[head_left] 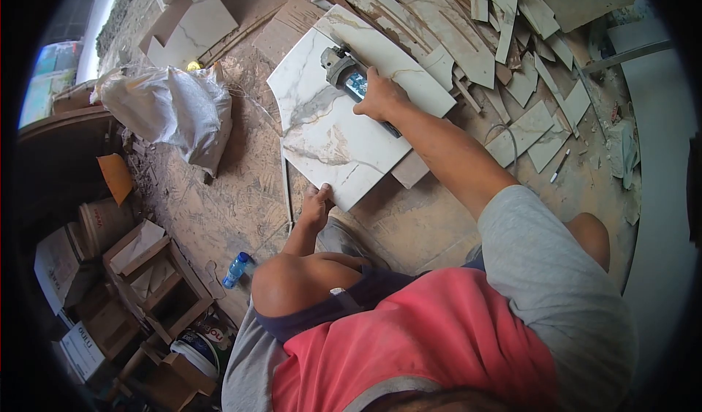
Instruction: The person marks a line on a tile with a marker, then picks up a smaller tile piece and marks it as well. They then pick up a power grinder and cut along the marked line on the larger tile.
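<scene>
A large white tile (340, 141) with grey and brown veining lies before me, a curved notch cut in its left edge. My right hand (382, 96) is wrapped round the body of an angle grinder (356, 83), which overlaps the upper middle of the tile. The grinder's metal head points up and left, and its disc is hidden. At the tile's near left corner my left hand (317, 201) grips the edge, thumb on top and fingers partly hidden below.
Tile offcuts (468, 54) are heaped at the back right. A marker (560, 166) lies on the floor to the right. A white sack (172, 112) stands at left, with a water bottle (236, 269) near my knee. Boxes (150, 277) and a paint bucket (197, 350) fill the lower left.
</scene>
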A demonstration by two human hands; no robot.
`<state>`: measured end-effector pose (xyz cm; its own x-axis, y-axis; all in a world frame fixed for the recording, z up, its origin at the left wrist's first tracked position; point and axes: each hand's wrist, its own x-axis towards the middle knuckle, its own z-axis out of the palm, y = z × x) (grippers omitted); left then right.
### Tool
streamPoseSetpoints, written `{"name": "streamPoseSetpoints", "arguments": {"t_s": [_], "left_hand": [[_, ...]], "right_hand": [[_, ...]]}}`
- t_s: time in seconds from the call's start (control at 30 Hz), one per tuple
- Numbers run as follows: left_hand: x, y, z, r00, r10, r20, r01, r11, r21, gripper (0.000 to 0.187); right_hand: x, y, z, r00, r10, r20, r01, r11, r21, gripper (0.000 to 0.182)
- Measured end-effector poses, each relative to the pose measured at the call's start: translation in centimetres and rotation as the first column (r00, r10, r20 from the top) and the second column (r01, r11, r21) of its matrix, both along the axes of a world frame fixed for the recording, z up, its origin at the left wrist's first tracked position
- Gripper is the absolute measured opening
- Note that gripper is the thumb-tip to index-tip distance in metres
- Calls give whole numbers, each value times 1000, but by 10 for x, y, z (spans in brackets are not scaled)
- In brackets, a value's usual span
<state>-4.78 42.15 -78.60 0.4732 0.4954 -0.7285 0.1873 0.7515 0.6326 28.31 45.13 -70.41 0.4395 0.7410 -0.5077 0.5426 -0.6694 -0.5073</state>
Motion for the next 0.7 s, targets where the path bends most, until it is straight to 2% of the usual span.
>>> {"name": "streamPoseSetpoints", "arguments": {"t_s": [0.67, 0.7], "left_hand": [[3, -1, 3, 1000, -4, -6, 4, 999, 44, 30], [4, -1, 6, 1000, -5, -8, 5, 999, 44, 30]], "right_hand": [[1, -29, 6, 999, -14, -34, 13, 1000, -18, 78], [2, -29, 8, 999, -1, -49, -2, 998, -55, 86]]}}
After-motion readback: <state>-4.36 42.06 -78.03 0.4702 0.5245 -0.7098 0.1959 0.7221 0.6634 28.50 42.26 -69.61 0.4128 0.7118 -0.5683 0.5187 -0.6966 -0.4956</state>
